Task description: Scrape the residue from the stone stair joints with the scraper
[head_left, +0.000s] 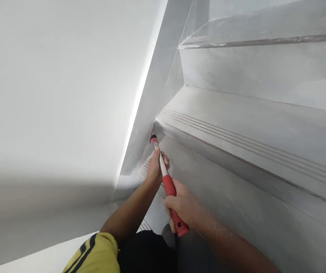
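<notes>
Your right hand (pixel 184 206) is wrapped tight round the red rubber grip of a slim metal-shafted hammer (pixel 167 182), fingers fully curled, the red butt end sticking out below your palm. Your left hand (pixel 155 167) sits higher up, fingers closed loosely about the bare steel shaft, thumb side toward the wall. The shaft runs up and left out of both fists; the small dark head, with a red collar just beneath it, meets the corner where the grey stair riser (pixel 236 197) joins the sloping grey skirting board (pixel 154 98).

Surfaces: stair treads (pixel 250 125) are smooth grey, dusty and streaked, each with a band of parallel grooves near the nosing. Riser flat, chalky. Plain white wall (pixel 52 94) at left, matte, shadowed lower down. Pale dust specks on your right forearm. Yellow sleeve with dark stripes (pixel 94 254) on your left arm.
</notes>
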Demonstrator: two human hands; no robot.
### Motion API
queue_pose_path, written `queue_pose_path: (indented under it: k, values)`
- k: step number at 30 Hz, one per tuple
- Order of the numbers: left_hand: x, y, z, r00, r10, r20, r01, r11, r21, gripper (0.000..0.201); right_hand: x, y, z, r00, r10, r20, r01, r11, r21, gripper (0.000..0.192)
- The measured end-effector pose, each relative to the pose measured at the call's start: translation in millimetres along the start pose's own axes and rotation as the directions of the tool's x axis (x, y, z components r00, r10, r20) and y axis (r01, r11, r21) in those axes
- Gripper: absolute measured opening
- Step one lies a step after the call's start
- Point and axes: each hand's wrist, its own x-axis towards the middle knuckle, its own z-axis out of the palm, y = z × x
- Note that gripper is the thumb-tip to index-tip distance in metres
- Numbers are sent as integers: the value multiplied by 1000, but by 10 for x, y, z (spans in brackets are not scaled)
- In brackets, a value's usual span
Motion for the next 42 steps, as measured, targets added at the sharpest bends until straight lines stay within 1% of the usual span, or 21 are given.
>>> queue_pose_path:
  k: [4, 9, 13, 16, 19, 24, 28, 33, 37, 39, 42]
  values:
    - [10, -5, 6, 1000, -10, 13, 10, 1000, -6, 34, 16, 10, -4, 1000, -24, -20, 23, 999, -22, 29]
    - [45, -15, -17, 999, 4, 48, -3, 1000, -24, 36, 53, 38, 5, 999, -22, -47, 18, 997, -74, 32]
    - [50, -28, -22, 999, -12, 48, 14, 1000, -24, 38, 51, 53, -3, 999, -25, -46, 21, 996, -82, 35]
    - [37, -42, -30, 999, 18, 44, -16, 999, -32, 41, 41, 56, -8, 999, -5, -46, 1, 995, -97, 36]
    - [42, -54, -29, 998, 10, 65, -8, 1000, -27, 43, 42, 57, -26, 998, 3, -58, -10, 993, -120, 35]
    - [72, -57, -15, 999, 1, 37, 0, 1000, -26, 39, 58, 59, -44, 999, 4, -38, -8, 994, -106, 35]
    - [85, -50, -11, 999, -13, 35, 13, 1000, -15, 36, 51, 28, -34, 998, -6, -58, 0, 995, -100, 34]
    - [58, -18, -10, 998, 23, 54, -22, 1000, -19, 37, 16, -16, -18, 999, -3, -51, -3, 992, -125, 31]
    - [70, -21, -6, 997, 15, 79, -14, 1000, -8, 41, 45, 18, -26, 997, -9, -83, -5, 985, -171, 30]
    - [77, -31, -34, 996, 16, 93, -16, 1000, -4, 41, 86, 77, -3, 991, -55, -124, 25, 973, -231, 27]
    - [93, -60, -142, 994, 5, 105, -11, 998, 54, 43, 199, 237, 77, 971, -126, -205, 57, 948, -314, 26]
